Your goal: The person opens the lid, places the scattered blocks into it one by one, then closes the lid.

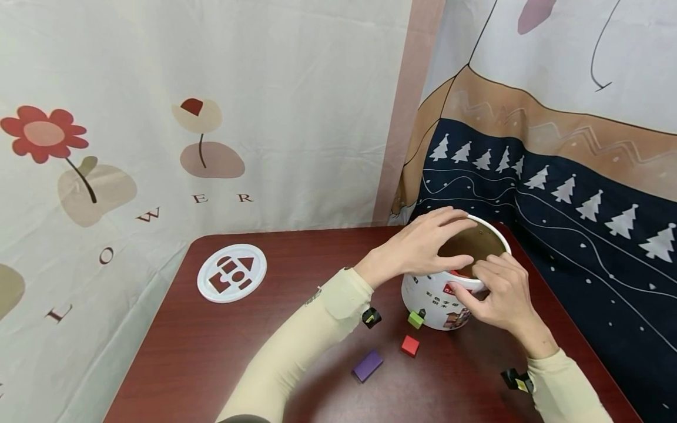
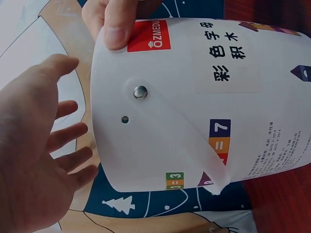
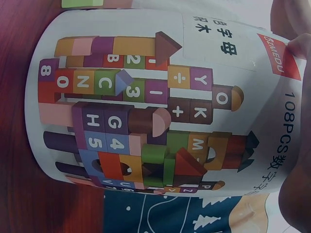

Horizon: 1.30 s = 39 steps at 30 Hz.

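A white bucket (image 1: 420, 294) with printed block pictures stands upright at the right of the table. My right hand (image 1: 502, 291) grips its near rim, thumb (image 2: 116, 36) pressed on the outer wall beside the red label and fingers curled over the edge. Above the opening my left hand (image 1: 420, 241) reaches with spread, loose fingers; in the left wrist view these fingers (image 2: 73, 131) stand just off the rim, holding nothing. A patch of red shows inside the mouth, mostly hidden by the hands. Before the bucket lie a green block (image 1: 415, 319), a red block (image 1: 409, 346) and a purple block (image 1: 367, 366).
A white round plate with shaped cut-outs (image 1: 254, 252) lies at the table's back left. The dark red tabletop (image 1: 174, 352) ends near a pale printed curtain (image 1: 296, 117) behind and a navy tree-patterned cloth (image 1: 582, 258) on the right.
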Tool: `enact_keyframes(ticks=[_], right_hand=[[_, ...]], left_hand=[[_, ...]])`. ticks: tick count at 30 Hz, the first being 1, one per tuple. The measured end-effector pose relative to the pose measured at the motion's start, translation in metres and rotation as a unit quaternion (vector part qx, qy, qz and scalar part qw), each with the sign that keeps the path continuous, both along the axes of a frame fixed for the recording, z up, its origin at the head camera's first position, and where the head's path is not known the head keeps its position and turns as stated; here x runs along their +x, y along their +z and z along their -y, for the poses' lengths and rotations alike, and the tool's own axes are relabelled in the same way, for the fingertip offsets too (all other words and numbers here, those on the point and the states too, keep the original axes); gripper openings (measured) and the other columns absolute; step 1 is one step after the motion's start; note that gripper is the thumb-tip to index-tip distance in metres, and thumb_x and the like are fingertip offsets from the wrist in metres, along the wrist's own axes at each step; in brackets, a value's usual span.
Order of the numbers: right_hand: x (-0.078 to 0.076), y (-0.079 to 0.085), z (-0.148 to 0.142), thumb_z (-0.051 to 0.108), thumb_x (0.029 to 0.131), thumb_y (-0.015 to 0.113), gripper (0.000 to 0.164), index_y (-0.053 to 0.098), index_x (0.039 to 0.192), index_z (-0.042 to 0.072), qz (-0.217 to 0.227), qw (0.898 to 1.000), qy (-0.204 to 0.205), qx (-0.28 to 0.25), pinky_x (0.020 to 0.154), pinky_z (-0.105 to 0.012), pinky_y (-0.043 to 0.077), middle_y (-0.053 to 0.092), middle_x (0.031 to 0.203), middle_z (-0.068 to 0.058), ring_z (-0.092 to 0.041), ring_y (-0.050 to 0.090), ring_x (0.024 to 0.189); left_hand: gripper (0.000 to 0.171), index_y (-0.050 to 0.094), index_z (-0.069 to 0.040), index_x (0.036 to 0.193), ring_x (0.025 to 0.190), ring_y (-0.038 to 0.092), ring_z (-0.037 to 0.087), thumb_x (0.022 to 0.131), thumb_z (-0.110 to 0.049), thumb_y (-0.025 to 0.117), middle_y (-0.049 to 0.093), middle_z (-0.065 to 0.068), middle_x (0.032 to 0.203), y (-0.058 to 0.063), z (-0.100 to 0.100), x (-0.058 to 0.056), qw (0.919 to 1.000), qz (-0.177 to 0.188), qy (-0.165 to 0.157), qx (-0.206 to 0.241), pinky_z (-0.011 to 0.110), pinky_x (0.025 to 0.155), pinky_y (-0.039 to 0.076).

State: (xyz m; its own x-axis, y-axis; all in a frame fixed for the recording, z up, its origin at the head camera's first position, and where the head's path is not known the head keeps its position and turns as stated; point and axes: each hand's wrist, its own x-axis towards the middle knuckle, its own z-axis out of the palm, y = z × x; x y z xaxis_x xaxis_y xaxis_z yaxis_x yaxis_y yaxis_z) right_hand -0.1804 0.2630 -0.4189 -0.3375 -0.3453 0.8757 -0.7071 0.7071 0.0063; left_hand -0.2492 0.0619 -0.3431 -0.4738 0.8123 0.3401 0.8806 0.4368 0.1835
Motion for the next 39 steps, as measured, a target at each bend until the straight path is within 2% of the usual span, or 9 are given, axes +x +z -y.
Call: enact_keyframes(ticks=[6,15,21,30,39], right_hand=[[0.000,0.001,0.000,0.051,0.086,0.063,0.053,0.046,0.051,0.014,0.001,1.000,0.000,0.002,0.051,-0.036,0.028,0.038,0.049,0.004,-0.016,0.033,0.048],[-0.001,0.000,-0.003,0.054,0.085,0.063,0.056,0.043,0.050,0.014,0.000,1.000,-0.007,0.007,0.050,-0.036,0.027,0.037,0.049,0.004,-0.016,0.032,0.048],[-0.001,-0.003,-0.004,0.053,0.084,0.063,0.055,0.044,0.051,0.015,0.011,1.000,-0.011,0.007,0.051,-0.037,0.028,0.038,0.049,0.003,-0.016,0.033,0.049],[0.000,-0.002,-0.003,0.051,0.082,0.066,0.052,0.043,0.051,0.016,0.023,1.000,-0.013,-0.002,0.053,-0.037,0.027,0.037,0.051,0.005,-0.016,0.034,0.051],[0.000,-0.004,-0.004,0.052,0.083,0.065,0.052,0.044,0.051,0.016,0.032,0.999,-0.018,0.000,0.053,-0.038,0.028,0.038,0.051,0.004,-0.016,0.036,0.052]], left_hand=[[0.072,0.043,-0.029,0.159,0.153,0.009,0.020,0.097,-0.064,0.053,0.032,0.001,0.164,-0.003,0.007,0.005,0.9995,-0.001,0.029,-0.016,0.046,0.123,0.019],[0.076,0.037,-0.030,0.161,0.153,0.007,0.023,0.096,-0.067,0.052,0.022,-0.001,0.168,-0.007,0.028,0.009,0.9987,-0.008,0.050,-0.008,0.047,0.123,0.016],[0.078,0.039,-0.027,0.161,0.153,0.010,0.022,0.094,-0.064,0.056,0.027,0.003,0.166,-0.012,0.051,0.013,0.9978,-0.033,0.055,0.018,0.050,0.121,0.022],[0.079,0.043,-0.022,0.159,0.151,0.014,0.020,0.092,-0.059,0.063,0.034,0.004,0.163,-0.031,0.104,0.025,0.9930,-0.026,0.088,0.074,0.052,0.119,0.025],[0.078,0.045,-0.018,0.158,0.150,0.021,0.026,0.092,-0.054,0.066,0.037,0.007,0.161,-0.061,0.150,0.046,0.9909,0.007,0.113,0.072,0.057,0.115,0.027]])
